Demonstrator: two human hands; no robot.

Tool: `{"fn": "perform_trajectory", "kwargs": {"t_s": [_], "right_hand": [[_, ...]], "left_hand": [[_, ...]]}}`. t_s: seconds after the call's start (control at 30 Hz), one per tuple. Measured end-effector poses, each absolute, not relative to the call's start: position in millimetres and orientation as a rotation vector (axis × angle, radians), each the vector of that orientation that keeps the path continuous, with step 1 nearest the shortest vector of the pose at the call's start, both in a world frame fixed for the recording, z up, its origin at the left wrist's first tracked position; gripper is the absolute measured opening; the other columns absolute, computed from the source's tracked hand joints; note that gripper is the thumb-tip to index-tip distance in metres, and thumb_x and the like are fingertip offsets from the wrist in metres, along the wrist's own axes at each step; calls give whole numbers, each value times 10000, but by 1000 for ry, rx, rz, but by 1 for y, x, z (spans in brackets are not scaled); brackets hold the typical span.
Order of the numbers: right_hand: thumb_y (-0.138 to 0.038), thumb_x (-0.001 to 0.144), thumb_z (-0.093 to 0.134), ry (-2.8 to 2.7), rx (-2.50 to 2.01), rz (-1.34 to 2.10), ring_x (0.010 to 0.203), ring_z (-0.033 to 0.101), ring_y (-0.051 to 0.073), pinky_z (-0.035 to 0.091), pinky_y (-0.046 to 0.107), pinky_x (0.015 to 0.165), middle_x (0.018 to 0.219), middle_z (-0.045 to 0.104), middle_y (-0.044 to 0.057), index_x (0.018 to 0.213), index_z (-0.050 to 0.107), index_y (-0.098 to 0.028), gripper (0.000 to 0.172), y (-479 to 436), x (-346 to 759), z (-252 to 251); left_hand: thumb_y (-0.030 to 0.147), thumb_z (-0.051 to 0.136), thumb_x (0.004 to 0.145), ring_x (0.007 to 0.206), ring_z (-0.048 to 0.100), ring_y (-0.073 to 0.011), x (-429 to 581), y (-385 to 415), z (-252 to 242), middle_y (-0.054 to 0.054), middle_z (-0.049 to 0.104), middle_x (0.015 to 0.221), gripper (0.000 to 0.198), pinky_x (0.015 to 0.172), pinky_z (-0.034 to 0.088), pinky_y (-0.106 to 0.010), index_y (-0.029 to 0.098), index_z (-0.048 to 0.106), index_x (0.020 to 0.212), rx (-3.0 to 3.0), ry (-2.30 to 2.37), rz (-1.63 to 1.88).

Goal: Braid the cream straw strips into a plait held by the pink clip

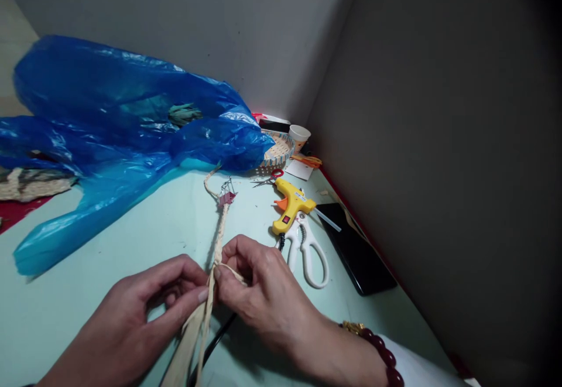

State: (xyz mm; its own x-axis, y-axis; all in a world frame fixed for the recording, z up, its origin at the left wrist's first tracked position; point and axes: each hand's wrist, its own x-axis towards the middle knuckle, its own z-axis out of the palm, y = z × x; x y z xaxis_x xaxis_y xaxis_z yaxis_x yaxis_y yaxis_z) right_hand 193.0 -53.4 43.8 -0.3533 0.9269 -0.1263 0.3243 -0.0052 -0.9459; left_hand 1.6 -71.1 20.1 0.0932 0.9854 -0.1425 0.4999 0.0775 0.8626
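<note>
A pale, straw-like braid (221, 229) runs from a binder clip (227, 198) on the table down to my hands. My left hand (171, 293) pinches the loose strands (188, 340) just below the braided part. Opposite it, my right hand (259, 281) is closed on another strand, at the point where the braid ends. The loose ends hang down toward the bottom of the view. Beyond the clip, a thin tail of the braid curls away.
A yellow glue gun (292, 199) lies on white-handled scissors (314, 258), with a black phone (357, 252) to the right. Behind are a blue plastic bag (132, 112), a woven basket (281, 150), a paper cup (300, 135) and small red-handled scissors (276, 173). Grey walls bound the table.
</note>
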Motion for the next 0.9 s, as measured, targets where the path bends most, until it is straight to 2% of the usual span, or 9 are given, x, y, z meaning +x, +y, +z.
{"fn": "perform_trajectory", "kwargs": {"t_s": [0.1, 0.2, 0.3, 0.5, 0.67, 0.77, 0.9], "right_hand": [[-251, 898, 559, -1713, -1282, 1354, 602, 418, 116, 292, 248, 550, 648, 499, -47, 807, 522, -215, 105, -53, 193, 43], [-254, 902, 563, -1727, -1294, 1318, 607, 424, 115, 292, 250, 557, 652, 510, -47, 808, 527, -213, 108, -52, 193, 42], [-254, 896, 576, -1738, -1297, 1312, 608, 442, 120, 299, 254, 553, 644, 515, -47, 805, 535, -213, 107, -52, 194, 43], [-210, 886, 552, -1638, -1222, 1577, 671, 574, 153, 394, 261, 614, 705, 664, 5, 824, 570, -202, 65, -49, 197, 45], [-169, 883, 547, -1556, -1120, 1745, 655, 550, 130, 393, 248, 614, 732, 684, 9, 853, 584, -187, 51, -47, 201, 41], [-172, 883, 568, -1534, -1107, 1778, 624, 506, 115, 366, 241, 591, 718, 672, 7, 843, 583, -181, 44, -47, 202, 41], [-177, 887, 580, -1542, -1135, 1719, 587, 488, 105, 360, 219, 550, 692, 649, -4, 828, 572, -187, 60, -49, 200, 43]], "left_hand": [[506, 759, 788, 672, 618, -169, 8, -74, 26, 66, 716, 669, 214, 626, 479, -152, 315, 730, 697, 1539, 1528, 762], [507, 707, 842, 765, 670, -175, 10, -75, 27, 70, 750, 766, 196, 698, 490, -139, 329, 756, 777, 1507, 1532, 834], [486, 754, 799, 790, 701, -186, 7, -72, 23, 64, 765, 798, 162, 693, 509, -141, 331, 778, 840, 1571, 1531, 816], [516, 696, 846, 882, 743, -203, -5, -65, 19, 39, 815, 889, 222, 778, 536, -135, 325, 808, 860, 1700, 1555, 670], [567, 567, 940, 855, 715, -156, -9, -64, 20, 61, 799, 915, 313, 774, 501, -119, 331, 772, 936, 1786, 1489, 607], [575, 542, 953, 808, 692, -140, -12, -62, 23, 70, 774, 853, 325, 729, 494, -115, 325, 747, 916, 1776, 1486, 605], [596, 559, 920, 591, 602, -124, -6, -69, 32, 82, 655, 605, 349, 571, 471, -129, 314, 702, 772, 1760, 1551, 669]]}}
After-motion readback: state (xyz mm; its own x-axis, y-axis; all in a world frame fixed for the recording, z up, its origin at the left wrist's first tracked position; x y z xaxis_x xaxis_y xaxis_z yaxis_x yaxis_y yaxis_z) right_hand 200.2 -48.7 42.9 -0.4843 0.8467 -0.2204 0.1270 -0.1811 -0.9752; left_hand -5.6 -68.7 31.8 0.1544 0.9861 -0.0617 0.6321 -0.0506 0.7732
